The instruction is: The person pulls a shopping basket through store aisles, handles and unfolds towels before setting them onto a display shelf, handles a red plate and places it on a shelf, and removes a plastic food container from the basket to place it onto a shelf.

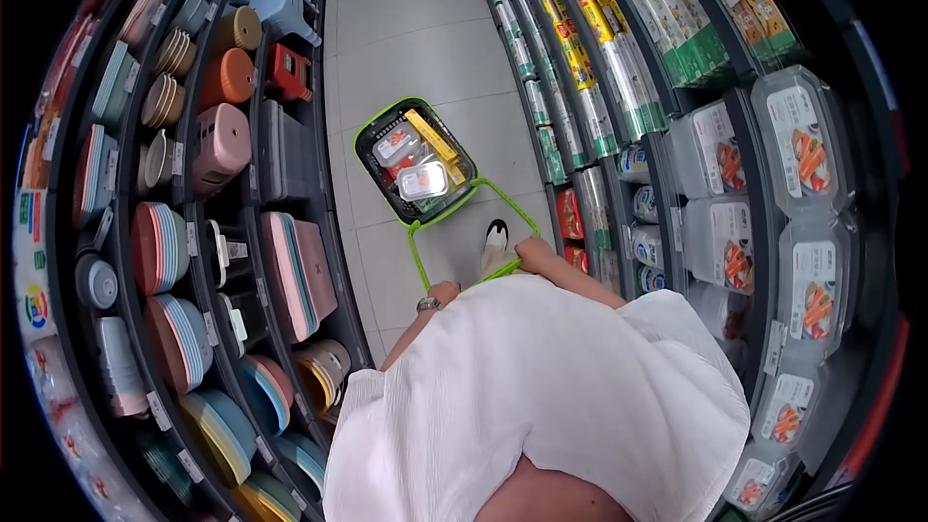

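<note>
Both hands are on the green handle (503, 272) of a black shopping basket with a green rim (448, 217), which stands out in front over the aisle floor. My left hand (445, 294), with a watch at its wrist, is closed round the handle's left end. Closed on the right end is my right hand (534, 253). Inside the basket lie a clear food container (422, 180), another labelled container (394, 146), a long yellow box (431, 135) and something red, partly covered.
Shelves with plastic bowls (159, 247), basins and stools line the left side. The right shelves (764, 184) hold wrap rolls, boxed bags and clear containers. A tiled floor (416, 48) runs between them. One shoe (496, 234) shows beyond the handle.
</note>
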`<state>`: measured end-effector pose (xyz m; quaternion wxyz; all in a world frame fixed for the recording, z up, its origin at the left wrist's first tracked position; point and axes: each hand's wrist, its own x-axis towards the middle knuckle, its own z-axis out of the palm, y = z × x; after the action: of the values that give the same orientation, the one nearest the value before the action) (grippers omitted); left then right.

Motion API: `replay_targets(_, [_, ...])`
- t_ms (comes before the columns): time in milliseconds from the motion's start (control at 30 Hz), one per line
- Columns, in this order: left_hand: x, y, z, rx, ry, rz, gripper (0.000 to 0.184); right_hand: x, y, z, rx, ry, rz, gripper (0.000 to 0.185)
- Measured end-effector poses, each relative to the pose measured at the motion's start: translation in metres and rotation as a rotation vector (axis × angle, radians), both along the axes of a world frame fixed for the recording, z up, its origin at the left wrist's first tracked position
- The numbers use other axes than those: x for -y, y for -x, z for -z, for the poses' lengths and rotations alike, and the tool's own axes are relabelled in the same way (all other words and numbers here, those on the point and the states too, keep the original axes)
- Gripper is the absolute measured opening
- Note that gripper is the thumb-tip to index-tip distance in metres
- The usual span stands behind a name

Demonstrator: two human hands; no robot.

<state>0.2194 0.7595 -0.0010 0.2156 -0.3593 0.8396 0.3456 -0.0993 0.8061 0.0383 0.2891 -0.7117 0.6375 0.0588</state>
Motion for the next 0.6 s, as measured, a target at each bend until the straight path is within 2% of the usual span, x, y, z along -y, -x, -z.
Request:
replay_targets(100, [-0.021,-0.018,-0.008,0.095,-0.034,-0.063,0.033,-0.021,-0.024,0.008,-0.034,0.044,-0.005,0.017])
replay_targets(200, [-0.048,-0.034,-0.052,0.156,0.029,-0.183,0.028,-0.036,-0.057,0.004,-0.113,0.006,-0.051,0.015])
replay_targets(267, [-0.077,-0.063,-0.055,-0.123,0.391,-0.406,0.021,-0.052,-0.079,0.004,-0.112,0.051,-0.048,0.015])
replay_targets(300, [-0.087,-0.074,-0.052,-0.126,0.381,-0.405,0.021,-0.058,-0.09,0.004,-0.117,0.041,-0.047,0.015])
replay_targets(367, [-0.113,-0.095,-0.047,-0.11,0.599,-0.504,0.021,-0.079,-0.111,0.001,-0.076,0.004,-0.036,0.016])
replay_targets(500, [-0.149,-0.139,-0.039,-0.039,0.554,-0.574,0.027,-0.121,-0.163,-0.015,-0.064,0.001,-0.069,0.018])
replay_targets(567, [-0.172,-0.161,-0.033,-0.018,0.507,-0.63,0.029,-0.147,-0.184,-0.005,-0.097,-0.043,-0.208,0.021])
replay_targets(600, [-0.186,-0.168,-0.033,-0.001,0.436,-0.617,0.029,-0.162,-0.184,-0.002,-0.096,-0.038,-0.191,0.021])
